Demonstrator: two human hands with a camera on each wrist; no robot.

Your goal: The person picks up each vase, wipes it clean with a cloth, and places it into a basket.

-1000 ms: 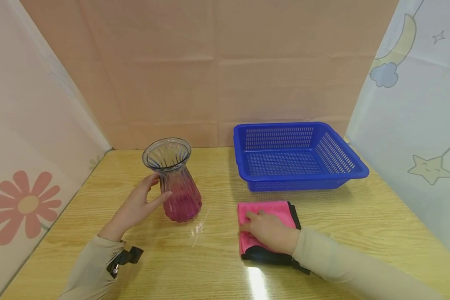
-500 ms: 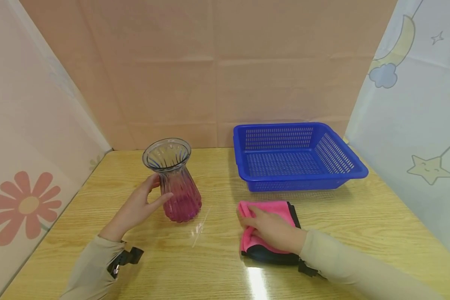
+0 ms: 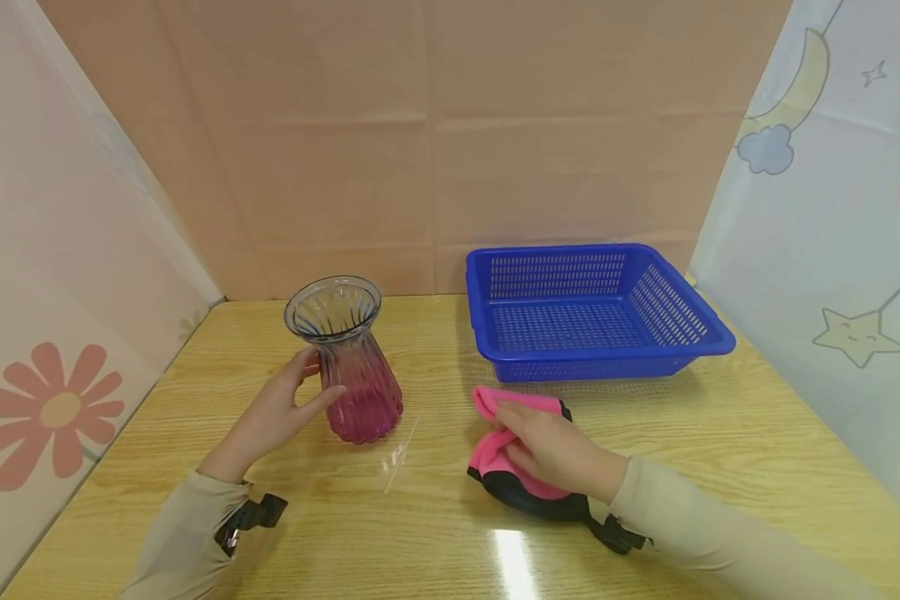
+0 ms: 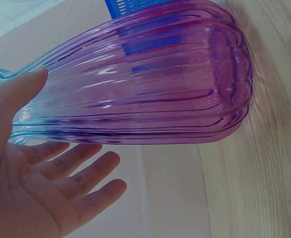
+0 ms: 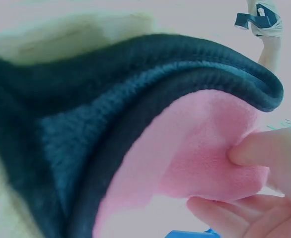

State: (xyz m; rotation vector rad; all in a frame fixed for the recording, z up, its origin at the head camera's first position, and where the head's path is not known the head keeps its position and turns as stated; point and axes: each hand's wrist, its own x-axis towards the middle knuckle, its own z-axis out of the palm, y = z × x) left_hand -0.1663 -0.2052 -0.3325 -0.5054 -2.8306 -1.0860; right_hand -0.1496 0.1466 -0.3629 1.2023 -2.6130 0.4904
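Note:
In the head view, my right hand (image 3: 551,442) pinches a folded pink cloth (image 3: 521,402) with black edging. Part of the cloth is bunched up between thumb and fingers, and its lower side sags. In the right wrist view, the thumb presses the pink face of the cloth (image 5: 200,153), and a dark grey underside shows. On the left, a ribbed glass vase (image 3: 362,387), clear at the flared mouth and pink below, stands on the table. My left hand (image 3: 273,408) is at its neck, thumb in front, other fingers behind. In the left wrist view, those fingers are spread and nearly straight beside the vase (image 4: 175,84).
A blue plastic basket (image 3: 600,367) with slotted walls stands at the back right, behind the cloth. The wooden table (image 3: 390,533) ends at a peach backdrop (image 3: 330,167), with printed sheets on both sides. A black strap (image 3: 247,517) is on the left wrist.
The right hand has gathered the cloth from lying flat into a pinch and lifted it somewhat, shifting slightly to the right. The left hand and vase have stayed in place.

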